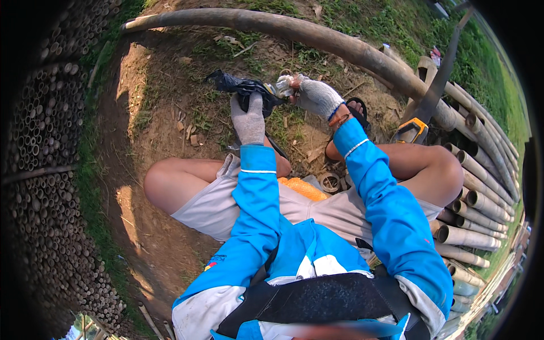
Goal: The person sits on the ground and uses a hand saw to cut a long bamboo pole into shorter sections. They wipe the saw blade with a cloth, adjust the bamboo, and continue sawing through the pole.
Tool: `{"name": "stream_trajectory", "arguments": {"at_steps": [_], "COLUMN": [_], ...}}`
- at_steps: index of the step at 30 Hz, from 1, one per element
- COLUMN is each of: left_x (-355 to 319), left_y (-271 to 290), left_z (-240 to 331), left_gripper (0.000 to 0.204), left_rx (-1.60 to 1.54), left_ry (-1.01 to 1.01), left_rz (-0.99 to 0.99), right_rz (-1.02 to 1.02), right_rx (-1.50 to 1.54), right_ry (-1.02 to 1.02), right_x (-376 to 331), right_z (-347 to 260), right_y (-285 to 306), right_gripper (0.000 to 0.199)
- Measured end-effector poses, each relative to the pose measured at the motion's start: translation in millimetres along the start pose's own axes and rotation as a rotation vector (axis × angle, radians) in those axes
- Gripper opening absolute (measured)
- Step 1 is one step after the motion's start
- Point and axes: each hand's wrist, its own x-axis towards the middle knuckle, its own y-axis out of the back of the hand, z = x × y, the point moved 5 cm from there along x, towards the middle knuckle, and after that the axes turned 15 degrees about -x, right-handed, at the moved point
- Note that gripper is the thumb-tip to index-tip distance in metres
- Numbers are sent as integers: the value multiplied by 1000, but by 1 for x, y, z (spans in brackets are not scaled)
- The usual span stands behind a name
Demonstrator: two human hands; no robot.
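My left hand (248, 118), in a pale knitted glove, is closed on a crumpled black plastic bag (235, 85) above the dirt. Close beside it, my right hand (316, 96) wears a whitish glove with a blue cuff edge. Its fingers are pinched around a crumpled whitish piece (285, 85), whose kind I cannot make out. Something small, whitish and yellowish shows at the mouth of the bag, between the hands. Both forearms reach out in blue sleeves over my bent legs.
A long bamboo pole (272, 24) arches across the far side. A handsaw (439, 73) with a yellow and black handle leans at the right, beside stacked bamboo poles (481, 204). More cut bamboo is piled at the left (45, 119). An orange woven sack (303, 188) lies between my legs.
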Motion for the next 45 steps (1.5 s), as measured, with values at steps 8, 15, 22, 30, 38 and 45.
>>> {"name": "stream_trajectory", "arguments": {"at_steps": [8,15,22,30,38,45], "left_x": [0,-1,-2,-5,-1,-4], "left_y": [0,-2,-3,-3,0,-2], "left_z": [-1,4,7,12,11,18], "left_gripper": [55,53,52,56,53,50], "left_rx": [104,156,215,260,240,207], "left_ry": [-51,-64,-44,-7,-34,-48], "left_rz": [-23,-21,-22,-14,-25,-58], "right_rz": [18,-8,12,92,4,-98], "right_rx": [93,134,151,113,206,252], "right_ry": [-12,-46,-25,-85,-36,-45], "right_x": [-3,4,5,6,10,10], "right_z": [2,12,20,24,28,36], "right_y": [-2,2,0,-3,-1,2], "right_gripper": [19,20,22,23,22,25]}}
